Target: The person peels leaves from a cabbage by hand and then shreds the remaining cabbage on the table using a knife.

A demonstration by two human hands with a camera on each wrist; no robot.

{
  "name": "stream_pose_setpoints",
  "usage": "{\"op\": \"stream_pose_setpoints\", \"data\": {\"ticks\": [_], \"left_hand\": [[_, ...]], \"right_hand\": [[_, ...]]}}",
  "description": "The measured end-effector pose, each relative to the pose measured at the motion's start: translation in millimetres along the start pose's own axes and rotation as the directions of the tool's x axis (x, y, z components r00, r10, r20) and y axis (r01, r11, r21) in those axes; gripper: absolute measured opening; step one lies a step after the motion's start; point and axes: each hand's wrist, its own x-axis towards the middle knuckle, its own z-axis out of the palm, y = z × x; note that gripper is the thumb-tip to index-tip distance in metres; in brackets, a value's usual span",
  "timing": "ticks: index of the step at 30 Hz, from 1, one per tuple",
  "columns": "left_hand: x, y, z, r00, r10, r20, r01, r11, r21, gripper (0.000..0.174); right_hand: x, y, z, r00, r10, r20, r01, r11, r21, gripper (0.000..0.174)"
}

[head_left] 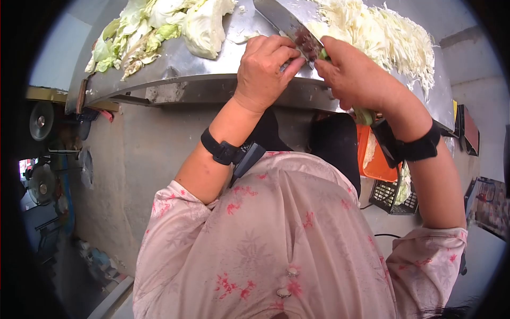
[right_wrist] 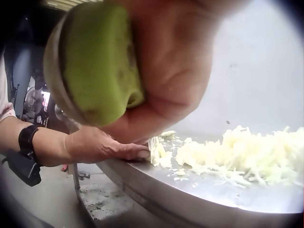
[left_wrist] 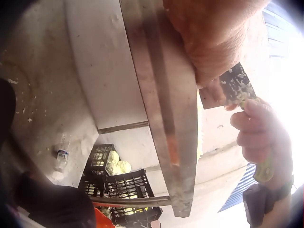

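Note:
My right hand (head_left: 358,74) grips the green handle (right_wrist: 97,66) of a wide-bladed kitchen knife (head_left: 281,21). Bits of cabbage cling to the knife's flat blade in the left wrist view. Close beside the blade, my left hand (head_left: 265,66) has its fingers bent and its thumb against a small cut piece of cabbage (right_wrist: 155,153) at the table's near edge; the palm side is hidden in the head view. A heap of shredded cabbage (head_left: 390,40) lies right of the knife. To the left sit a cabbage chunk (head_left: 204,32) and loose leaves (head_left: 151,32).
The metal table (head_left: 186,66) has a raised curved front edge close under both wrists. Below it on the right stand an orange basket (head_left: 366,154) and black crates (left_wrist: 128,187), with cabbages in one. A plastic bottle (left_wrist: 62,154) is on the floor.

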Motion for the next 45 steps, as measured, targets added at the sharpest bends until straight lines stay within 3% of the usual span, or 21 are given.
{"op": "stream_pose_setpoints", "data": {"ticks": [4,10,14,15,19,45], "left_hand": [[0,1,0,1.000,-0.017,-0.011,0.017,1.000,0.001,0.014],[-2,6,-3,0.997,-0.078,-0.014,0.078,0.997,-0.004,0.014],[-3,3,-3,0.999,-0.036,-0.016,0.035,0.999,-0.026,0.015],[-3,2,-3,0.999,-0.031,-0.022,0.031,0.999,-0.028,0.015],[-3,2,-2,0.999,-0.016,-0.035,0.015,0.999,-0.029,0.014],[-3,2,-1,0.999,-0.010,-0.031,0.010,1.000,-0.005,0.016]], "right_hand": [[20,11,1,0.998,-0.025,-0.058,0.028,0.999,0.043,0.018],[17,45,6,0.978,-0.026,-0.207,0.122,0.875,0.469,0.026],[-8,39,20,0.980,-0.071,-0.185,0.148,0.882,0.448,0.021],[-16,29,19,0.970,-0.084,-0.230,0.141,0.960,0.242,0.021],[-16,37,25,0.885,-0.329,-0.328,0.343,0.939,-0.018,0.022],[-28,24,45,0.860,-0.388,-0.332,0.313,0.914,-0.257,0.019]]}}
